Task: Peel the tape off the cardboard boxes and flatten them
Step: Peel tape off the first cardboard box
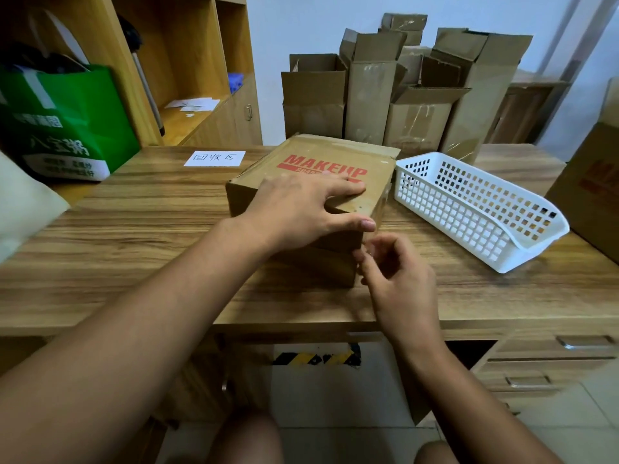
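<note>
Cardboard box sits mid-tabletop. Your left hand presses flat on its top. Your right hand curls at its near right corner, grip unclear. Peeling looks barely begun, so next find a tape edge to pinch.

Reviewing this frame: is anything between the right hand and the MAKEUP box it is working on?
Nothing visible. The right hand is at the near right corner of the MAKEUP box; the left hand rests on its top, thumb just above. The white basket sits apart, to the right.
</note>
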Demonstrator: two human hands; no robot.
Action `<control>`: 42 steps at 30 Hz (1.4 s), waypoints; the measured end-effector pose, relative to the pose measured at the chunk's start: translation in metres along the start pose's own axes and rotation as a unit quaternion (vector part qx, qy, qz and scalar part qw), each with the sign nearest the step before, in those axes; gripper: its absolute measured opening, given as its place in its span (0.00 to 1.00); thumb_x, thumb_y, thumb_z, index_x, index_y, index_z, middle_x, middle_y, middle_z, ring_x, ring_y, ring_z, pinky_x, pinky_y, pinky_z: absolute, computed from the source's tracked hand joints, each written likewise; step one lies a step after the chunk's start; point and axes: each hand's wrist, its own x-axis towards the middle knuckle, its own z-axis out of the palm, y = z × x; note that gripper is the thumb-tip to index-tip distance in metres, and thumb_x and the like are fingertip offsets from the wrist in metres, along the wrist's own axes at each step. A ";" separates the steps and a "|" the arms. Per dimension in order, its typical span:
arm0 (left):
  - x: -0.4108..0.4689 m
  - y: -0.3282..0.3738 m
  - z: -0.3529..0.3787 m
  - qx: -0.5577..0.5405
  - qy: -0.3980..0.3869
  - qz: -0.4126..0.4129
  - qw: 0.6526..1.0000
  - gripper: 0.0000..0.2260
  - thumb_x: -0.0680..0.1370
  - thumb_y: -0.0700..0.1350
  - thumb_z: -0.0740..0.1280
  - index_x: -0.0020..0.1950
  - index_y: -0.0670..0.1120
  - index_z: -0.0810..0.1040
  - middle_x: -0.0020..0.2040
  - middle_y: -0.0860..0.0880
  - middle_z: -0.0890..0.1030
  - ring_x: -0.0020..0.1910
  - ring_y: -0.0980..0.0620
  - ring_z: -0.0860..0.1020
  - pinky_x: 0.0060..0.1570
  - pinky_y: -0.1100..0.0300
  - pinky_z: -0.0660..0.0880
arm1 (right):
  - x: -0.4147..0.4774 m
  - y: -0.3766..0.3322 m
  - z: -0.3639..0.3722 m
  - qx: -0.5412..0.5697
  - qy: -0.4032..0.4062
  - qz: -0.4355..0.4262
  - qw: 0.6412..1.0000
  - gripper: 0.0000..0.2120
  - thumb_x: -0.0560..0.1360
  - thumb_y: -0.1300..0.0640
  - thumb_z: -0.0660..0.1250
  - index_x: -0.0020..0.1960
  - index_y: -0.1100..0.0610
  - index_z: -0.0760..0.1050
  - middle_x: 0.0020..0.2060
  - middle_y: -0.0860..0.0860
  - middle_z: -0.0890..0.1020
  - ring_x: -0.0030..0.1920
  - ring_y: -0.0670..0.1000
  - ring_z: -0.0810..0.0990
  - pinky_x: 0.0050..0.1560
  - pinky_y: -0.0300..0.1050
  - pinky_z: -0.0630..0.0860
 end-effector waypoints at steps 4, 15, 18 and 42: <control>0.001 0.007 0.004 0.014 0.027 -0.012 0.999 0.36 0.67 0.80 0.53 0.73 0.70 0.65 0.74 0.61 0.70 0.72 0.50 0.69 0.61 0.48 0.67 | -0.005 0.005 -0.008 -0.031 0.007 -0.068 0.997 0.02 0.79 0.56 0.68 0.50 0.52 0.80 0.38 0.43 0.81 0.39 0.45 0.81 0.40 0.43 0.79; 0.010 0.037 0.010 0.059 0.053 -0.023 0.997 0.38 0.68 0.81 0.53 0.72 0.63 0.70 0.63 0.52 0.79 0.56 0.49 0.76 0.47 0.54 0.63 | -0.026 0.005 0.003 -0.141 -0.057 -0.201 0.968 0.05 0.80 0.59 0.66 0.53 0.56 0.79 0.47 0.47 0.78 0.45 0.45 0.77 0.40 0.46 0.77; 0.015 0.029 0.002 0.026 0.023 -0.036 0.999 0.36 0.68 0.79 0.56 0.70 0.60 0.69 0.64 0.52 0.79 0.59 0.48 0.76 0.50 0.53 0.63 | -0.025 0.007 0.002 -0.140 -0.043 -0.192 0.971 0.05 0.80 0.57 0.65 0.52 0.57 0.79 0.55 0.47 0.76 0.49 0.44 0.76 0.44 0.43 0.78; 0.008 -0.007 0.003 -0.010 0.057 -0.038 0.998 0.28 0.70 0.75 0.61 0.69 0.70 0.69 0.67 0.55 0.77 0.65 0.48 0.74 0.52 0.55 0.63 | -0.027 -0.007 0.032 0.021 -0.131 -0.167 0.977 0.05 0.80 0.58 0.64 0.53 0.56 0.77 0.52 0.49 0.82 0.60 0.40 0.79 0.59 0.37 0.77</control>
